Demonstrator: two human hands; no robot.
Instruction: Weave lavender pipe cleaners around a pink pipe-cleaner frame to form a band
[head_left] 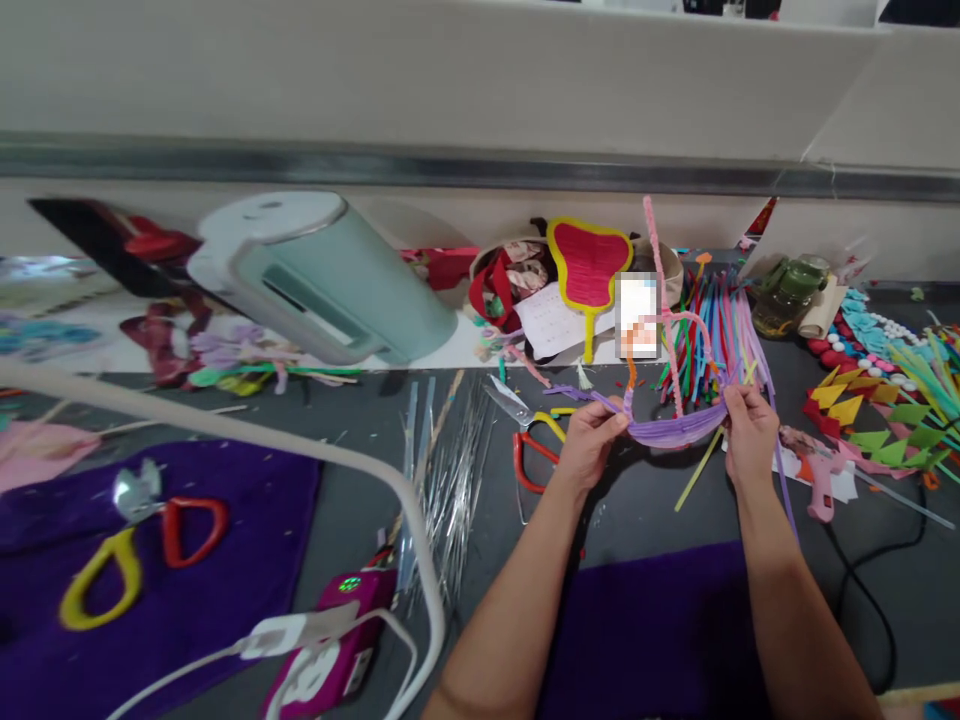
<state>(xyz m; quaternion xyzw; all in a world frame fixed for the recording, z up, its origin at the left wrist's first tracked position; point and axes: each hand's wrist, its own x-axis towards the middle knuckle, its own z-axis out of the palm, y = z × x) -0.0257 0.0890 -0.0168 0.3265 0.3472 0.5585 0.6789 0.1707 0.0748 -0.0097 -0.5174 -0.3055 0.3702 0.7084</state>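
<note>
Device (pixel 349 645): I'm seeing a green display (pixel 349 584), too blurred to read.
Paper (pixel 555 322): I'm making out faint, illegible print.

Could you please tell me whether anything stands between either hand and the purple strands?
Nothing visible does: the left hand and the right hand already grip the purple strands near opposite ends. A pink stem rises in view between the hands, but not between the fingers and the strands.
</note>
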